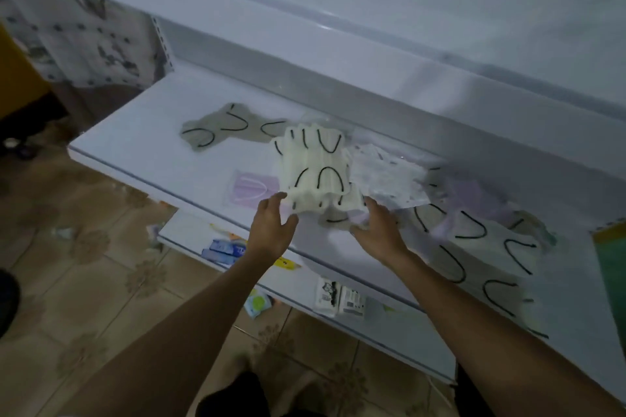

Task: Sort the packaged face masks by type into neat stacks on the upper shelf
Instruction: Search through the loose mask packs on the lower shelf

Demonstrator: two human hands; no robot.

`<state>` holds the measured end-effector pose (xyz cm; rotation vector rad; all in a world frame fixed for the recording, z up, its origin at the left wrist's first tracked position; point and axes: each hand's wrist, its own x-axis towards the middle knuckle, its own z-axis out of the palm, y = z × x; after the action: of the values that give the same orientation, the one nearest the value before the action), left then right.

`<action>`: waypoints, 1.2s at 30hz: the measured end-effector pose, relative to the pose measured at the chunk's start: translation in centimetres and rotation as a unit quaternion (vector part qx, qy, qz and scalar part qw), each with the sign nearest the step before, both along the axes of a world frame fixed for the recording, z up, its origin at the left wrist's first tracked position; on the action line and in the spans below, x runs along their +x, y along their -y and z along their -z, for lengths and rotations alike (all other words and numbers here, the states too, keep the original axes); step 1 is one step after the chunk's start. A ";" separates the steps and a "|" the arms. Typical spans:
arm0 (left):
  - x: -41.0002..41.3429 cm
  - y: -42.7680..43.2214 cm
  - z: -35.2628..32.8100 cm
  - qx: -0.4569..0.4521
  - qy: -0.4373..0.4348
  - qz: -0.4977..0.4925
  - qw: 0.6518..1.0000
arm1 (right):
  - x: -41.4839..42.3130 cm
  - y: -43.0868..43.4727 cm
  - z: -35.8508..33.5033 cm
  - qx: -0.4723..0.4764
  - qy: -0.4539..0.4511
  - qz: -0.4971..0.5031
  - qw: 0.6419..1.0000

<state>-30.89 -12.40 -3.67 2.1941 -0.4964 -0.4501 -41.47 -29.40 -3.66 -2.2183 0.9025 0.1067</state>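
We bracket the cream mask stack (315,173) on the shelf (135,145), likely to square its edges: our left hand (271,227), grip released, touches its near corner; our right hand (377,228) cups the other side, and we cannot tell its grip

patterned curtain (84,34), tiled floor (84,247), blue boxes (222,250)
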 end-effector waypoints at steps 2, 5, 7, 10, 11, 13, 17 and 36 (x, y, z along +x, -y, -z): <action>2.6 0.2 1.1 0.015 -0.044 -0.046 0.998 | 2.9 0.7 0.8 0.018 0.001 -0.011 1.000; 6.8 1.1 2.5 0.007 -0.110 -0.078 0.991 | 6.8 2.3 2.1 0.027 0.005 0.002 1.000; 8.6 2.0 3.2 -0.014 -0.166 -0.085 0.982 | 8.4 3.0 3.1 0.018 -0.021 0.008 1.000; 9.6 3.9 3.9 -0.036 -0.211 -0.088 0.973 | 9.1 2.6 4.7 -0.061 -0.075 -0.001 0.995; 9.7 4.6 3.9 -0.040 -0.217 -0.093 0.971 | 9.0 2.1 5.1 -0.095 -0.084 -0.002 0.992; 9.7 5.9 3.9 -0.055 -0.230 -0.104 0.966 | 8.8 0.9 5.6 -0.176 -0.089 -0.021 0.980; 9.5 7.2 3.9 -0.047 -0.244 -0.099 0.963 | 9.3 -1.0 5.5 -0.136 -0.066 -0.065 0.986; 11.0 0.5 4.9 -0.053 -0.301 -0.152 0.940 | 10.5 -4.7 5.8 -0.072 0.091 0.088 0.989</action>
<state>-19.88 -12.88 -8.56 1.8564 0.1479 -0.8575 -30.97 -24.68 -9.46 -2.2249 1.0253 -0.2487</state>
